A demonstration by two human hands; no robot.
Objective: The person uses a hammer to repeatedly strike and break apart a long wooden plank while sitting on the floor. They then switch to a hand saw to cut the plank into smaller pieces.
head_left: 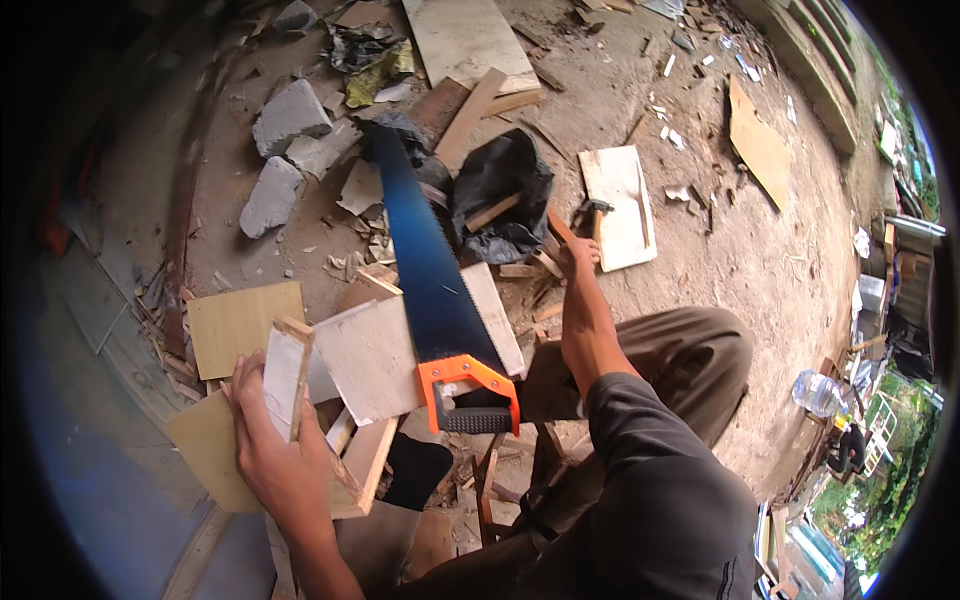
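My left hand [283, 440] grips a small wooden board piece [288, 375] with a white face and raw edges, held upright over a pile of boards. My right arm reaches forward, and my right hand [580, 256] is closed round the handle of a hammer [598, 215]. The hammer's dark head rests over a pale board [620, 200] on the ground. A brown wood strip [560, 224] lies right beside that hand. Between my hands a handsaw [425, 260] with a dark blue blade and orange-black handle lies across whitish board pieces [368, 358].
Yellowish panels [245, 325] lie near my left hand. Ahead are concrete chunks [290, 118], a black plastic bag [503, 185] and a large pale board [470, 40]. Wood scraps litter the dirt ground. A clear plastic jug [820, 393] is at the right.
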